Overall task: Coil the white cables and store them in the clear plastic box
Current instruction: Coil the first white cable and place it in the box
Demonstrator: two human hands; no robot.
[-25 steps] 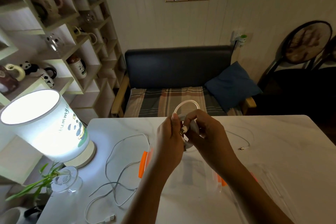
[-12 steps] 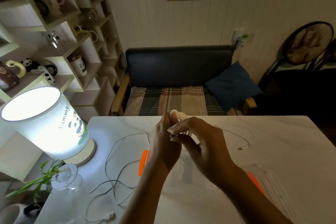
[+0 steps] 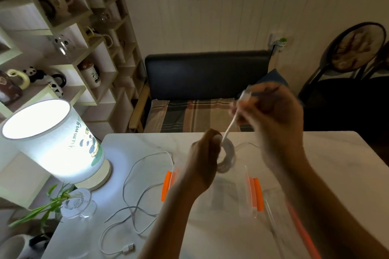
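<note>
At the far left we see a lit lamp (image 3: 56,143) on the white surface (image 3: 328,166), with a small glass vase (image 3: 76,204) in front of it. Just right of these a loose white cable (image 3: 134,176) lies sprawled on the surface, its plug toward the near edge. Next comes the clear box (image 3: 248,200) with orange clips, standing open. Above it our left hand (image 3: 204,160) pinches a small coil of cable (image 3: 227,157) between curled fingers. Our right hand (image 3: 273,120), blurred, is raised higher and grips the coil's free end, drawn taut between both hands.
</note>
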